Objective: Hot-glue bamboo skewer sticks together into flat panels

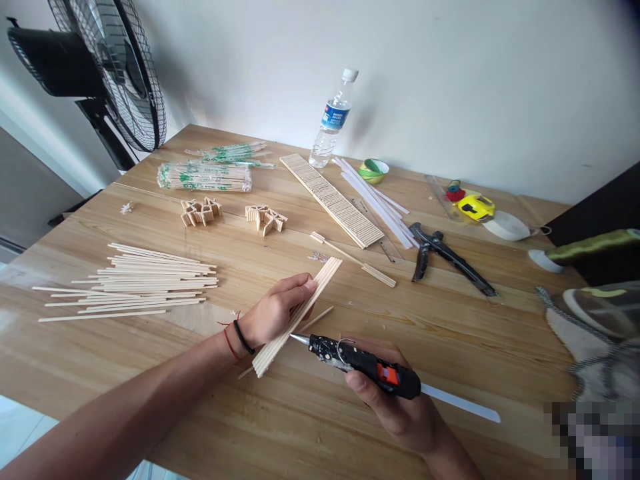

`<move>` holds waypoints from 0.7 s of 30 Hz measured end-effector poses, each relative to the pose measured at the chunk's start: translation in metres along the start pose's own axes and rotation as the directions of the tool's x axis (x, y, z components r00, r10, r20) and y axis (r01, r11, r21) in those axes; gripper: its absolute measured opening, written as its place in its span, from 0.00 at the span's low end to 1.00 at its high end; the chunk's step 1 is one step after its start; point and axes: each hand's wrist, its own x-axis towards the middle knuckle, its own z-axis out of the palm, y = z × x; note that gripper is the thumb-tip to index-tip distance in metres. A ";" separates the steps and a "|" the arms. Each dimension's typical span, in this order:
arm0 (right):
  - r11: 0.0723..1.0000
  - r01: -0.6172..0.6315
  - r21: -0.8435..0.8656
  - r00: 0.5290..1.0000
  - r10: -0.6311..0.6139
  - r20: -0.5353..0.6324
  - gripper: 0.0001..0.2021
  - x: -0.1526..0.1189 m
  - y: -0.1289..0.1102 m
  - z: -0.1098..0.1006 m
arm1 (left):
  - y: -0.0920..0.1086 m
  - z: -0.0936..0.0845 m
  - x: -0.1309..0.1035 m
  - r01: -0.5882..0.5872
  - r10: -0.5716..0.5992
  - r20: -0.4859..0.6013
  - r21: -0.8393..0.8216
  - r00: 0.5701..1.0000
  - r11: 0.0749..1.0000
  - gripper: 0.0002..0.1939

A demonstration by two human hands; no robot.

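Tabletop, slatted panel and bottle beyond left hand tight round sticks, right hand round glue gun.

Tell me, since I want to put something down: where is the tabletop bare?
Bare: between the left forearm and right forearm; between the glue gun and black tool. Crowded: around the slatted panel, with white sticks and a bottle close by.

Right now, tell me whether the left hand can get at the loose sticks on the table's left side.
Probably yes: the loose sticks lie near the left hand, with nothing bulky between. It grips a strip of sticks, though, which likely needs putting down first.
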 end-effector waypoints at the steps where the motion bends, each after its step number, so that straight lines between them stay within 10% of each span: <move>1: 1.000 -0.005 -0.001 1.000 0.005 -0.003 0.20 -0.001 0.001 0.000 | 0.000 0.000 0.000 -0.001 0.001 0.001 0.004 1.000 1.000 0.22; 21: 0.998 0.013 0.062 0.998 -0.016 0.055 0.19 0.014 -0.012 -0.008 | 0.004 0.000 -0.001 0.011 -0.011 -0.001 0.047 1.000 0.999 0.22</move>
